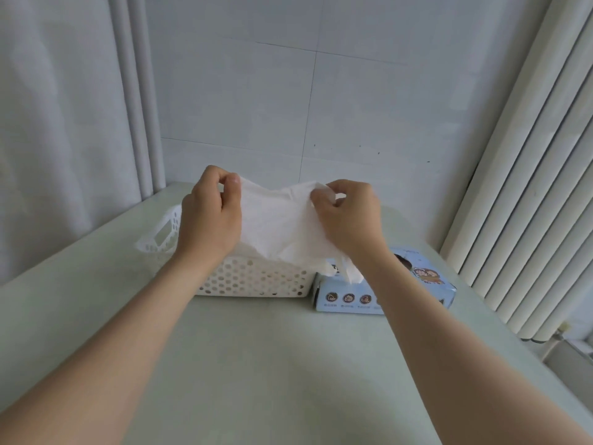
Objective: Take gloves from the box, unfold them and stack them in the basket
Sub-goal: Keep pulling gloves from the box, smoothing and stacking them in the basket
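Observation:
A thin white glove point(279, 223) hangs spread between my two hands, above the white perforated basket point(256, 281). My left hand point(208, 216) pinches its upper left corner between thumb and fingers. My right hand point(346, 213) pinches its upper right corner. The glove's lower edge drapes over the basket's near side and hides what lies inside. To the right of the basket lies the light blue box point(426, 281) with cartoon pictures, and a white sheet point(351, 273) sticks out of its top slot.
Basket and box stand on a pale green table point(256, 364) against a white tiled wall. A white curtain point(64, 123) hangs at the left. A white ribbed radiator point(529, 203) stands at the right, past the table's edge.

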Available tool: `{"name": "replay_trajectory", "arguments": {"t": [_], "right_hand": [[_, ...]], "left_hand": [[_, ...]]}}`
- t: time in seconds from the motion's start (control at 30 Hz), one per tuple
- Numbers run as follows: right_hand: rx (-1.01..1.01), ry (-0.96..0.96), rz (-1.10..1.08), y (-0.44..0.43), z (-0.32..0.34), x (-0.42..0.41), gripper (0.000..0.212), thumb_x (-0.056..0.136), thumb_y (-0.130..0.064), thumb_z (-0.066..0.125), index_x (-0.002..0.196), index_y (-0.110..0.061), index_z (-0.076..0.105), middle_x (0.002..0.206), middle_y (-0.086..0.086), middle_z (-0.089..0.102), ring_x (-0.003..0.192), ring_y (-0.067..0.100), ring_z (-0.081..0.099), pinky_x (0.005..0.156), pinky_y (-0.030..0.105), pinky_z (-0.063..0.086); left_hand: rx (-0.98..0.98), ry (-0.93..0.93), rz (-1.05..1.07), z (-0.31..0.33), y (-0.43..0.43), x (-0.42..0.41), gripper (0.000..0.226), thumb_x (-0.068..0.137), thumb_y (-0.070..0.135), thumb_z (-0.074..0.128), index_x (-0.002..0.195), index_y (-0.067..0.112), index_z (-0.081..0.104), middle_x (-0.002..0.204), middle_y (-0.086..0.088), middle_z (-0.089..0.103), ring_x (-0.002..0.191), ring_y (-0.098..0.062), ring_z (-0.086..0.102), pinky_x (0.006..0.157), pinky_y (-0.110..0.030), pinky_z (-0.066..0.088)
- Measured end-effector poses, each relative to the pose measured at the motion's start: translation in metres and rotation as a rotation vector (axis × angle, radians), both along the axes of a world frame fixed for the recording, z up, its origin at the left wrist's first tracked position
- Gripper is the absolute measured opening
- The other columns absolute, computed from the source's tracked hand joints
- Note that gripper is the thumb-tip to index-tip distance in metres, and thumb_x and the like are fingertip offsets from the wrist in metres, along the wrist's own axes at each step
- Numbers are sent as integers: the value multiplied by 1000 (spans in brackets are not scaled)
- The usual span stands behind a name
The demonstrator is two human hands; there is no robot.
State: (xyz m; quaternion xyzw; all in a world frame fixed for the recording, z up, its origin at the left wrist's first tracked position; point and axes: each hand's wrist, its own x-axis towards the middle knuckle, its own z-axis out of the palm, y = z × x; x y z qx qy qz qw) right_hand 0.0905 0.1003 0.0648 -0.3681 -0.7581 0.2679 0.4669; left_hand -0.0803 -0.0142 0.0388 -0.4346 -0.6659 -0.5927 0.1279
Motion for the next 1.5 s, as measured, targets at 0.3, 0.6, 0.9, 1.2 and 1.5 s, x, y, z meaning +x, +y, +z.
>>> {"name": "replay_trajectory", "arguments": {"t": [0.3, 0.6, 0.9, 1.2, 1.5], "right_hand": [[140, -497, 21, 30, -5, -68, 22, 99, -30, 67, 96, -9, 73, 90, 12, 66, 75, 36, 66, 60, 36, 52], [159, -663, 41, 32, -22, -96, 21, 98, -31, 72, 102, -11, 68, 102, 13, 64, 81, 36, 66, 64, 34, 47], [277, -785, 155, 6, 15, -84, 19, 92, -18, 68, 110, -18, 76, 102, 6, 70, 99, 27, 67, 73, 36, 53], [32, -1240, 310, -8, 17, -66, 60, 92, -65, 68, 142, -33, 59, 88, -7, 70, 63, 10, 72, 74, 29, 55], [42, -1288, 307, -4, 0, -70, 46, 100, -42, 68, 145, -38, 58, 138, -6, 60, 77, 15, 64, 66, 28, 49]], "left_hand": [[-352, 69, 153, -3, -5, -53, 28, 111, 36, 41, 106, 12, 52, 93, 0, 61, 91, -34, 55, 76, -46, 49], [-608, 222, 194, -10, -3, -78, 18, 106, 11, 48, 107, 26, 38, 88, 8, 50, 80, -24, 52, 64, -36, 35], [-772, 344, 324, -13, 1, -85, 23, 98, -1, 55, 107, 18, 65, 108, -9, 62, 90, -33, 59, 72, -39, 44], [-886, 246, -51, 7, -11, -57, 35, 100, 13, 50, 108, 32, 78, 121, 3, 68, 104, -19, 67, 84, -31, 52], [-1105, 96, -161, 10, -19, -41, 63, 84, 52, 27, 105, 20, 77, 107, -5, 74, 91, -24, 69, 93, -43, 56]]}}
